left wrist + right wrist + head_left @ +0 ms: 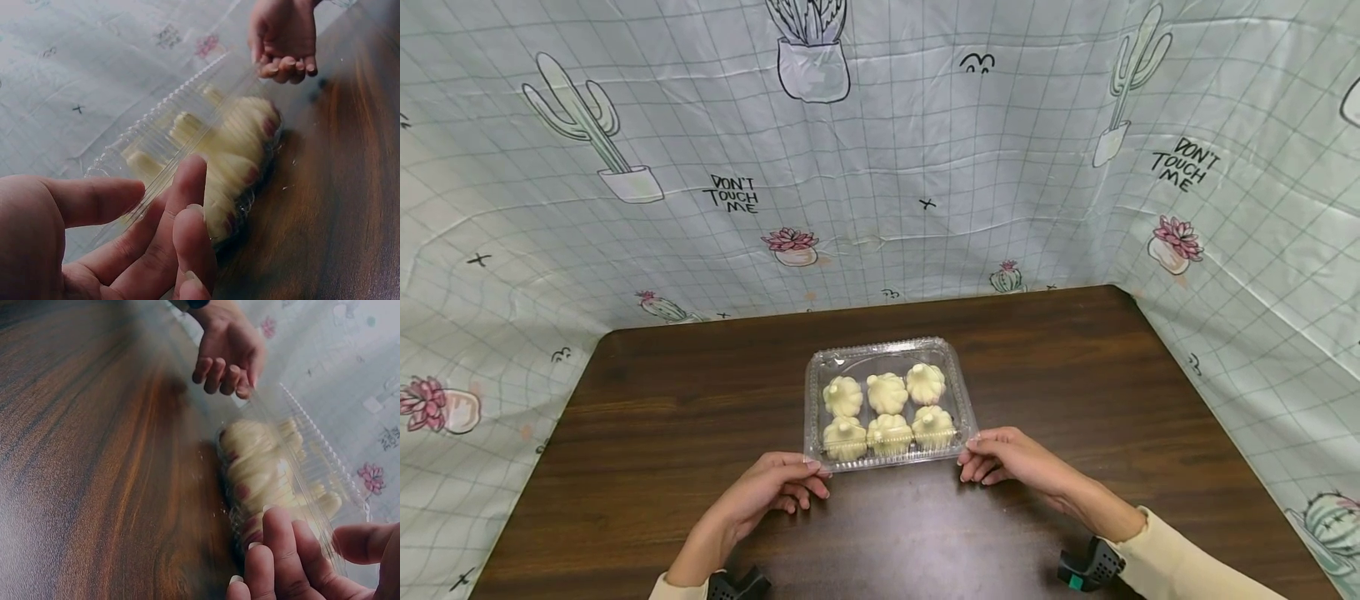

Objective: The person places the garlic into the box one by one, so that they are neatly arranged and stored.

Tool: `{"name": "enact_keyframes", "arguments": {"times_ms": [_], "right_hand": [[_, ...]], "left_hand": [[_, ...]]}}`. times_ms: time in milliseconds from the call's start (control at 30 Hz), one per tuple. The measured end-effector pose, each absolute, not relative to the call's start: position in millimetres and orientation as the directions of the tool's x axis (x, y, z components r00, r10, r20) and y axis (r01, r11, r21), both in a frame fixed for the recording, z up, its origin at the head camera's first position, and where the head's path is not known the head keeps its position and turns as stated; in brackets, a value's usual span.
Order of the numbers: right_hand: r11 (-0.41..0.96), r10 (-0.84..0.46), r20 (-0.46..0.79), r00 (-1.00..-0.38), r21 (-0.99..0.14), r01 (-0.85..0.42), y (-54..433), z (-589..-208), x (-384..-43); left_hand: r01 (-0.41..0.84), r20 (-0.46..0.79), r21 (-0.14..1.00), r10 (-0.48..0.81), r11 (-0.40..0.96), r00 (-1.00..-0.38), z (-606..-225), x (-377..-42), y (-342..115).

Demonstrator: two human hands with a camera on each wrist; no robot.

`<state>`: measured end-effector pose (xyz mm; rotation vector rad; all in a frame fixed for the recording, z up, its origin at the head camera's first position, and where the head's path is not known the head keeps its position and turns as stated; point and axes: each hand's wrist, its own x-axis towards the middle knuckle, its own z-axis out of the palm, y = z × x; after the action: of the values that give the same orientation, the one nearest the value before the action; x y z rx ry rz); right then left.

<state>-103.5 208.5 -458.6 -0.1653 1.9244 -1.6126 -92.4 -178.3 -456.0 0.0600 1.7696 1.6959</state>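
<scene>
A clear plastic clamshell container (880, 347) lies on the brown table, its lid down over two rows of pale yellow, ridged garlic-bulb shapes (887, 392). My left hand (775, 483) pinches the container's near left corner between thumb and fingers. At the near right corner, my right hand (1011, 458) grips the rim the same way. Both wrist views show the thumb on one side of the thin plastic edge and the fingers on the other. Pinkish patches mark the undersides of the bulbs (234, 172) through the container wall.
A dark wood-grain table (700, 392) spreads around the container. Behind it and along both sides hangs a pale gridded cloth (880, 167) printed with cacti and words. Black devices are strapped at the left wrist (737, 586) and right wrist (1092, 567).
</scene>
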Motion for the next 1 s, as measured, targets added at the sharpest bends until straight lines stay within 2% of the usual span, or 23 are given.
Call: {"name": "enact_keyframes", "arguments": {"times_ms": [433,1000], "right_hand": [[0.25,-0.457,-0.354,-0.816,-0.932,0.263,207.5,-456.3,-104.7],[0.222,-0.425,-0.366,-0.828,-0.929,0.296,207.1,-457.2,-99.9]], "left_hand": [[-0.41,-0.429,0.9,0.476,0.15,-0.767,-455.0,-93.0,-178.6],[-0.411,-0.43,0.899,0.473,0.149,-0.769,-456.4,-91.8,-177.4]]}}
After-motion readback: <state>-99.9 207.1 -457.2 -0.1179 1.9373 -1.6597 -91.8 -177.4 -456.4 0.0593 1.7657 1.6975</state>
